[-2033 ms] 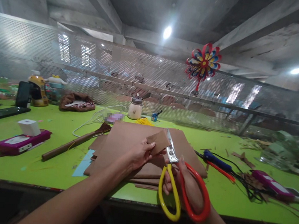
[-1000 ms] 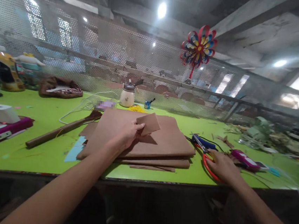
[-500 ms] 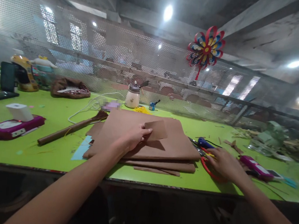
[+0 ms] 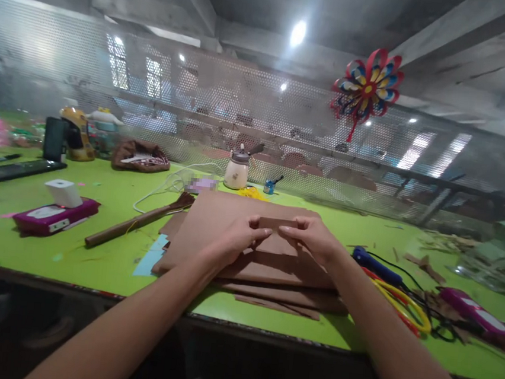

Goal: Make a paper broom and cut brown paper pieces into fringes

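A small brown piece of paper (image 4: 277,223) is pinched at its two ends between my hands, above a stack of large brown sheets (image 4: 218,216). My left hand (image 4: 244,235) grips its left end with thumb and fingers. Its right end is between the thumb and fingers of my right hand (image 4: 313,236). The piece is seen nearly edge-on. Right of the stack lie scissors with red and yellow handles (image 4: 406,302) and a blue-handled tool (image 4: 376,267).
On the green table (image 4: 106,271), a brown back scratcher (image 4: 137,220) and a purple device (image 4: 56,215) lie left. A cream bottle (image 4: 236,170) and a small blue jar (image 4: 269,186) stand behind the stack. Another purple device (image 4: 475,312) is at right.
My right hand has left the scissors and moved left to take hold of the small paper's right end. The paper is now turned nearly edge-on. The camera view has shifted left.
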Demonstrator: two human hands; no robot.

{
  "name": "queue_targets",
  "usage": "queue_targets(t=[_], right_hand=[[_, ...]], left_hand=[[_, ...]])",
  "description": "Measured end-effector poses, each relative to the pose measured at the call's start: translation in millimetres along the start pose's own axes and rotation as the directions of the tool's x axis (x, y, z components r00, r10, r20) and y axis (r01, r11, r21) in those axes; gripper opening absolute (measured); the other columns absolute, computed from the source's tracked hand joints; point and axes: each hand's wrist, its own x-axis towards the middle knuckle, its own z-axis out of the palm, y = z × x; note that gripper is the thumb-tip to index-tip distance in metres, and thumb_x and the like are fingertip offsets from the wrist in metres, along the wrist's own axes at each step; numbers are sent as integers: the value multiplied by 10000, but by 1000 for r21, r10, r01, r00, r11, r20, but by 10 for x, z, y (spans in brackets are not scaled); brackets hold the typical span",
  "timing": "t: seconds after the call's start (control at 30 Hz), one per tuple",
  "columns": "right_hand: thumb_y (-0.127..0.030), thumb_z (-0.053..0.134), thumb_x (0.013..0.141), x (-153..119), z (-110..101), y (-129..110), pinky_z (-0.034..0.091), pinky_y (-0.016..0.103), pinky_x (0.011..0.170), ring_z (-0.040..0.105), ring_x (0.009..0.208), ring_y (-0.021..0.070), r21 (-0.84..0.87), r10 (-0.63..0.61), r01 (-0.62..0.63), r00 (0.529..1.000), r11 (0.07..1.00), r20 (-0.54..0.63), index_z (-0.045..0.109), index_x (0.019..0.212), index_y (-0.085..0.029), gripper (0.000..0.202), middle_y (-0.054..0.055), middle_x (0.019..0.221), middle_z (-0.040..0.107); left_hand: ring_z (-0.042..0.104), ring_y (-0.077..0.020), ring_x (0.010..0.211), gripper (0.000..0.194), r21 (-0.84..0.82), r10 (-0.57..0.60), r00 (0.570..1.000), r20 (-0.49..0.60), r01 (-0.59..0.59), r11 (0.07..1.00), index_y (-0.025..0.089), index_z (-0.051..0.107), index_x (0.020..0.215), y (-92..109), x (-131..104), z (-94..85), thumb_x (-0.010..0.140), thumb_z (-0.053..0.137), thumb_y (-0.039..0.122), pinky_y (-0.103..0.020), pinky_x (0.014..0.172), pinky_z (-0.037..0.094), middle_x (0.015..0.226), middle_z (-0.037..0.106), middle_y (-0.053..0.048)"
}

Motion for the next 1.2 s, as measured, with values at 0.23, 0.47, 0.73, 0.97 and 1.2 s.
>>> queue_targets(t=[0.23, 0.47, 0.73, 0.97, 1.2], right_hand=[[-447, 563, 739, -146, -29, 180, 349, 203, 430, 426, 438, 60, 69, 19, -28, 991, 997, 131, 587, 725, -120, 328, -11, 544, 516], [-279, 626, 703, -214, -143, 12, 455, 288, 748, 538, 832, 129, 33, -112, 106, 948, 994, 298, 483, 1182, -178, 509, 64, 974, 585], [-189, 567, 716, -265, 6, 17, 449, 261, 693, 557, 751, 124, -189, -71, 188, 864, 964, 498, 565, 1119, -190, 403, 26, 916, 634], [-257, 533, 760, -247, 48, 43, 444, 264, 724, 576, 767, 141, -374, -100, 285, 890, 882, 444, 658, 935, -173, 231, 24, 850, 653], [-314, 588, 750, -345, 207, -143, 407, 313, 799, 500, 910, 176, -511, -244, 467, 862, 721, 444, 648, 885, -203, 185, 56, 940, 559]], left_hand=[[451, -74, 488, 305, 160, 27, 982, -188, 4, 987, 147, 558, 790, -31, 91, -69, 594, 689, 340, -184, 453, 291, 581, 529, 28], [496, -93, 552, 244, 65, -71, 996, -60, 75, 995, 139, 582, 719, -53, 87, -143, 577, 700, 299, -210, 534, 347, 627, 578, 3], [439, -100, 475, 122, 350, -265, 963, -36, 261, 900, 133, 646, 701, 30, 127, -61, 626, 627, 228, -234, 496, 312, 544, 569, -7], [453, -94, 514, 230, 409, -201, 975, 95, 146, 901, 146, 651, 811, -57, 163, -143, 625, 645, 282, -208, 485, 311, 620, 579, -7], [356, -61, 417, 284, 374, -156, 987, 22, 137, 917, 133, 628, 880, -117, 53, -176, 653, 628, 303, -198, 414, 243, 535, 507, 23]])
